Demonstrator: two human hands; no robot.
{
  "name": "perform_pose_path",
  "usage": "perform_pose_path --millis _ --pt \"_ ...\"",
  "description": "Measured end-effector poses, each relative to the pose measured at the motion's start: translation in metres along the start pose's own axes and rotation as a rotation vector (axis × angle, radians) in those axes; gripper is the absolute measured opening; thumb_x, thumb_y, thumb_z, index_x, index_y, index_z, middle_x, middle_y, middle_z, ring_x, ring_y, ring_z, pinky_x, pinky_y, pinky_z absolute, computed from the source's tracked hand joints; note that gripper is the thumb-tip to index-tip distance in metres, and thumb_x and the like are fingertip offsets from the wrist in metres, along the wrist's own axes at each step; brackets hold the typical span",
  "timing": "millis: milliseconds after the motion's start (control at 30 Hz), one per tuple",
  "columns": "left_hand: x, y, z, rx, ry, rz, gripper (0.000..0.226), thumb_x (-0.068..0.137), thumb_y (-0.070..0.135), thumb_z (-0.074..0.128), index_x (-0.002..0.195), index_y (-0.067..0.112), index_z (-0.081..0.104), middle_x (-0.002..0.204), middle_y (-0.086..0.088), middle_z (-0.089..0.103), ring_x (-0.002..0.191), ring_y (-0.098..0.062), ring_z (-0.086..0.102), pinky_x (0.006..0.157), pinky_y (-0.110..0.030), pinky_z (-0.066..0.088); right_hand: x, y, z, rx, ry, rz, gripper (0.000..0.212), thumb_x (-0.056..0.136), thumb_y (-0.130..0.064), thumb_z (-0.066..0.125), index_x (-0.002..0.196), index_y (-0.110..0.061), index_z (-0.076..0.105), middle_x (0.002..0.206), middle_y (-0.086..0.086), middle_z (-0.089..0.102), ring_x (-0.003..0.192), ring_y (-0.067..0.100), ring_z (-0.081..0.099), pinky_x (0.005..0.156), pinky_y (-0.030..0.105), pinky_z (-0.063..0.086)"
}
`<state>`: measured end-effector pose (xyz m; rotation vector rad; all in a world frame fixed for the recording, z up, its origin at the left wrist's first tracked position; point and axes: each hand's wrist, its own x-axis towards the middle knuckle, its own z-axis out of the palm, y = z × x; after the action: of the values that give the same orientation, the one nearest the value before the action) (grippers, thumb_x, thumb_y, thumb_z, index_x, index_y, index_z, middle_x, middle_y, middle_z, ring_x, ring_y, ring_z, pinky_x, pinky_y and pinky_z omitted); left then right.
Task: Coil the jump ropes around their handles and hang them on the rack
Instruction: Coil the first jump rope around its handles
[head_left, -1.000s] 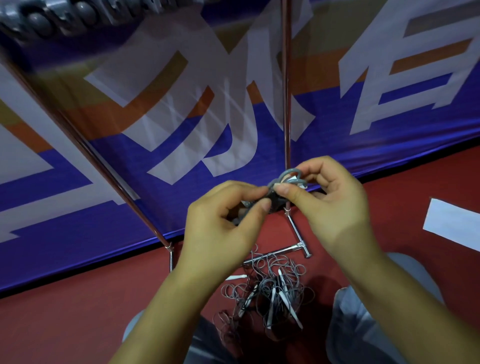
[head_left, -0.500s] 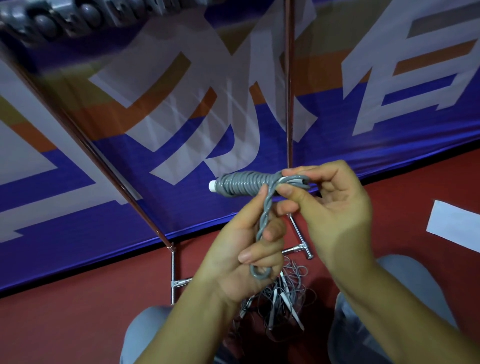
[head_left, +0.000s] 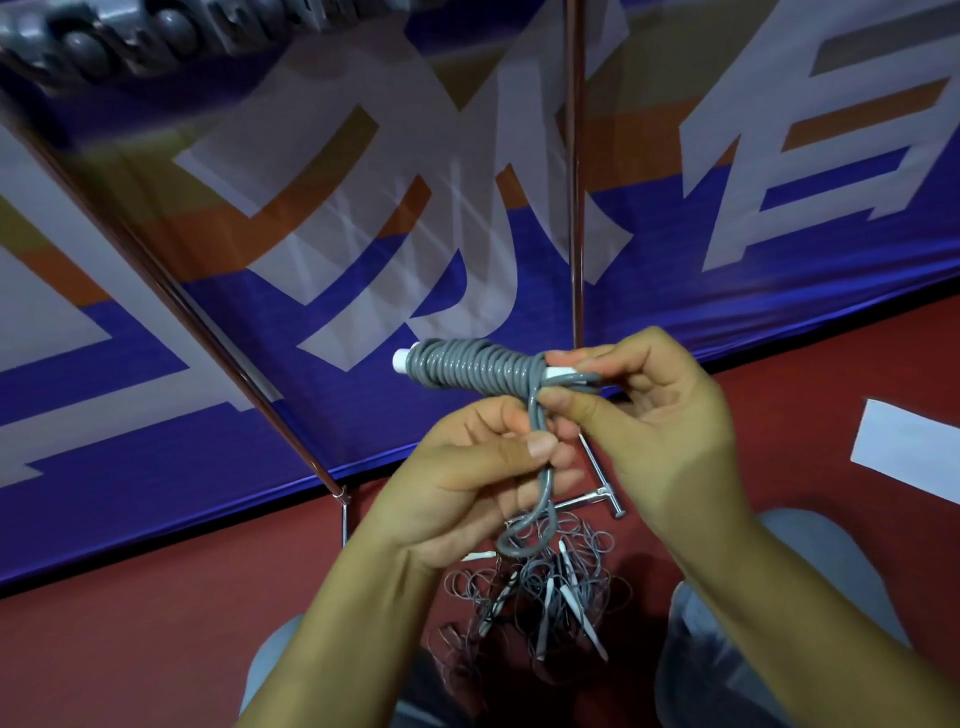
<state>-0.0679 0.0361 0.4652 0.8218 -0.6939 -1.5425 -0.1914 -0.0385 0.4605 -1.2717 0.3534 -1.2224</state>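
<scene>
A grey jump rope (head_left: 470, 370) is coiled tightly round its white-tipped handles and lies level in front of me. My right hand (head_left: 644, 415) pinches the right end of this bundle between thumb and fingers. A doubled loop of the rope (head_left: 537, 493) hangs down from it, and my left hand (head_left: 478, 483) grips that loop. Below, on the floor between my knees, lies a tangled heap of more grey ropes (head_left: 540, 592) with white handles. The rack's metal poles (head_left: 574, 182) rise behind the hands. Coiled ropes (head_left: 171, 31) hang along its top bar.
A blue, white and orange banner (head_left: 363, 260) hangs behind the rack. The floor is red (head_left: 130, 649), with a white sheet (head_left: 914, 452) at the right. A slanted rack pole (head_left: 171, 306) runs down to a foot at the left.
The coiled bundle came out from between my hands and now lies level. My left hand moved down and took hold of the hanging loop, which looks straighter than half a second ago.
</scene>
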Motion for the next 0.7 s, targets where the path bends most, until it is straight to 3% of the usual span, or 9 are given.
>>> perform_pose_path --millis 100,200,267,433,533,700 --pt "-0.001 -0.002 -0.004 0.090 0.064 0.047 0.021 0.059 0.009 0.083 0.071 0.005 0.066 0.078 -0.010 0.070 0.061 -0.013 0.067 0.056 -0.020 0.054 -0.003 0.003 -0.001 -0.138 -0.001 -0.017 0.031 0.066 -0.008 0.077 0.070 -0.035 0.064 0.089 -0.008 0.073 0.091 0.012 0.070 0.075 0.023 0.055" --pt "-0.003 0.001 0.004 0.193 0.134 0.053 0.021 0.073 -0.002 0.075 0.072 0.004 0.054 0.065 -0.009 0.067 0.043 -0.009 0.056 0.038 -0.014 0.043 -0.006 0.003 0.003 -0.063 0.061 -0.017 0.022 0.066 -0.007 0.075 0.073 -0.023 0.061 0.089 -0.005 0.073 0.089 0.012 0.071 0.066 0.021 0.056" --pt "-0.003 0.006 0.007 0.246 0.163 0.046 0.019 0.078 -0.005 0.062 0.075 0.004 0.046 0.066 -0.013 0.067 0.036 -0.008 0.050 0.033 -0.012 0.035 -0.006 0.003 0.005 -0.063 0.092 -0.038 0.022 0.067 -0.005 0.075 0.075 -0.018 0.059 0.088 -0.006 0.073 0.088 0.012 0.071 0.069 0.019 0.054" --pt "0.000 0.010 0.006 0.617 0.359 0.080 0.020 0.076 0.024 0.070 0.083 0.008 0.060 0.062 -0.009 0.067 0.032 -0.010 0.043 0.035 -0.015 0.030 0.000 0.008 0.003 -0.110 0.164 -0.068 0.034 0.069 0.005 0.076 0.074 -0.024 0.059 0.085 -0.006 0.073 0.090 0.013 0.070 0.078 0.018 0.051" --pt "0.005 0.004 0.010 0.804 0.497 0.216 0.009 0.085 0.025 0.065 0.088 0.021 0.072 0.054 -0.002 0.062 0.036 -0.010 0.041 0.039 -0.016 0.032 0.009 0.008 0.004 -0.112 0.211 -0.072 0.037 0.071 0.001 0.077 0.072 -0.031 0.060 0.084 -0.006 0.073 0.091 0.013 0.070 0.078 0.020 0.051" --pt "0.020 -0.009 0.027 0.649 0.647 0.494 0.013 0.089 0.020 0.061 0.085 0.023 0.073 0.057 0.007 0.059 0.051 0.000 0.046 0.056 -0.014 0.038 0.033 0.005 0.008 0.067 0.318 0.046 0.026 0.074 -0.008 0.076 0.068 -0.029 0.062 0.077 0.000 0.072 0.084 0.018 0.070 0.079 0.035 0.056"
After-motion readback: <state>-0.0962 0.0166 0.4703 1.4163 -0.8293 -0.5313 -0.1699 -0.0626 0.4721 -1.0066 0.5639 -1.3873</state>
